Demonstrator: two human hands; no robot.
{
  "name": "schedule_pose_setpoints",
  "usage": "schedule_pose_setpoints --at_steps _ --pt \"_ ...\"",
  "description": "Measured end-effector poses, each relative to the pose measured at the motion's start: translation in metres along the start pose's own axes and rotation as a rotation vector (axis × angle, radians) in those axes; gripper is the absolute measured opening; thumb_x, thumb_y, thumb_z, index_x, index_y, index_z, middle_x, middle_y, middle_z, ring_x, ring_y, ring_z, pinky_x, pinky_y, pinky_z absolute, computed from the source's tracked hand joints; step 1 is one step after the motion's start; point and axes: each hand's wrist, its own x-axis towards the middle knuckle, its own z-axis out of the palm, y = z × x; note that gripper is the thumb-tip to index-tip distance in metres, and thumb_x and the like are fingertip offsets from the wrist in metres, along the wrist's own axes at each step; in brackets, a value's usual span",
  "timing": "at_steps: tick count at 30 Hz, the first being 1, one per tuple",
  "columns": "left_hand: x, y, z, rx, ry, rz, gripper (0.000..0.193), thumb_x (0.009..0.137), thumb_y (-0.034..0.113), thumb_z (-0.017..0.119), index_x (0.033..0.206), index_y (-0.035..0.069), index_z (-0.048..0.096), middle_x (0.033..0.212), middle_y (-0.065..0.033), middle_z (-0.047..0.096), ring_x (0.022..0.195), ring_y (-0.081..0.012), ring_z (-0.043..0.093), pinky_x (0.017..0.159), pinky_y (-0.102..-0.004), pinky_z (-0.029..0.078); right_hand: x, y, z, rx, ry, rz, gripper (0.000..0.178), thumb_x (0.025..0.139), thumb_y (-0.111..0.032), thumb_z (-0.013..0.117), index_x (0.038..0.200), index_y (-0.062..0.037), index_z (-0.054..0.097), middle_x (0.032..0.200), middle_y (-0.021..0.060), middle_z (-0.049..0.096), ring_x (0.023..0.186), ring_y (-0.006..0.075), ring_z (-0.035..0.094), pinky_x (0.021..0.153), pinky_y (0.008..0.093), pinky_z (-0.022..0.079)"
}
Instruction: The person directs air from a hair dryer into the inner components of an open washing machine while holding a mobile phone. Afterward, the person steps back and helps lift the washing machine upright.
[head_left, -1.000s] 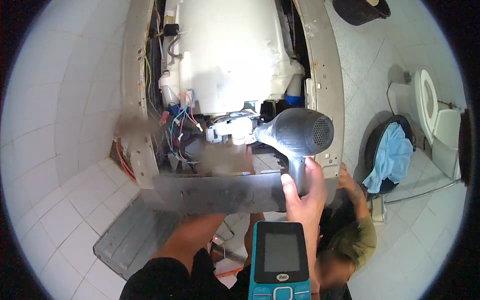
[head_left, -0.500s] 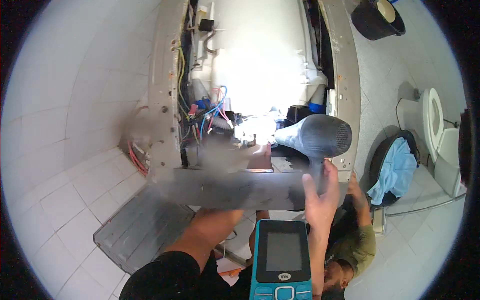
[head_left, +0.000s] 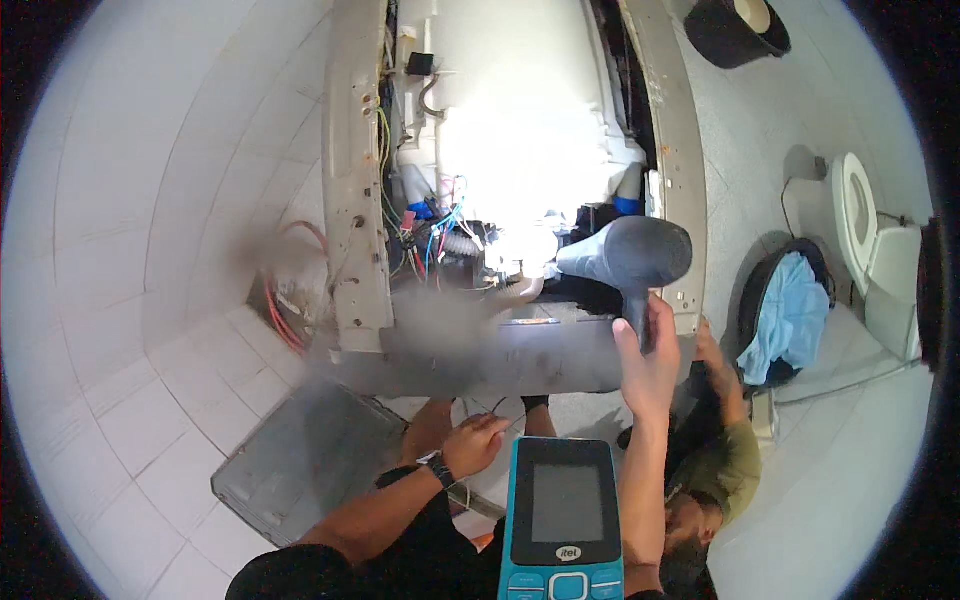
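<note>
This is a home bathroom being used as a repair spot. White tiles [head_left: 150,300] cover the floor and the wall on the left of the frame. A white toilet [head_left: 870,250] stands at the right edge, with a dark basket [head_left: 765,290] holding blue cloth [head_left: 790,315] just beside it. In the upper middle a washing machine [head_left: 520,150] lies opened, its white drum and coloured wires [head_left: 435,225] exposed. A grey metal panel [head_left: 300,460] lies on the tiles at lower left.

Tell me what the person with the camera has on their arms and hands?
Both hands are bare, no gloves. The left hand has a dark wristwatch on its wrist and a black sleeve at the upper arm. The right hand and its forearm are uncovered.
</note>
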Motion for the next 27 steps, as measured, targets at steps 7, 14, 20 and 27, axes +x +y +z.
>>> schedule_pose_setpoints --at_steps 7,14,20,27 --pt "0.09 0.082 -0.17 0.241 0.557 0.33 0.039 0.093 0.009 0.06 0.131 0.003 0.062 0.142 -0.0215 0.055 0.133 -0.0402 0.05 0.113 -0.0514 0.037 0.001 -0.002 0.002 -0.007 0.088 -0.013 0.045 0.087 -0.015 0.073 0.127 0.0005 0.06 0.116 0.0197 0.067 0.104 0.0311 0.067 0.094 0.0403 0.052" --pt "0.158 0.064 -0.203 0.712 0.687 0.297 0.055 0.094 0.016 0.062 0.144 0.0 0.049 0.154 -0.0214 0.044 0.142 -0.0418 0.041 0.118 -0.0558 0.027 -0.009 0.003 0.024 -0.042 0.233 -0.013 0.045 0.086 -0.013 0.073 0.127 0.0002 0.06 0.114 0.0197 0.065 0.101 0.0357 0.066 0.091 0.0433 0.052" --pt "0.165 0.068 -0.202 0.719 0.634 0.225 0.052 0.095 0.021 0.061 0.143 0.005 0.05 0.155 -0.0153 0.047 0.145 -0.0329 0.039 0.118 -0.0587 0.022 -0.018 -0.008 0.025 -0.018 0.293 -0.013 0.045 0.083 -0.008 0.072 0.126 -0.0003 0.059 0.109 0.0189 0.063 0.099 0.036 0.064 0.09 0.0444 0.052" --pt "0.171 0.067 -0.205 0.733 0.569 0.145 0.048 0.096 0.024 0.057 0.142 0.008 0.053 0.157 -0.0131 0.046 0.145 -0.0283 0.042 0.12 -0.0607 0.017 -0.015 -0.003 0.028 0.053 0.251 0.032 0.048 0.083 -0.008 0.072 0.128 0.0004 0.058 0.108 0.0176 0.063 0.099 0.0336 0.064 0.09 0.0435 0.052"
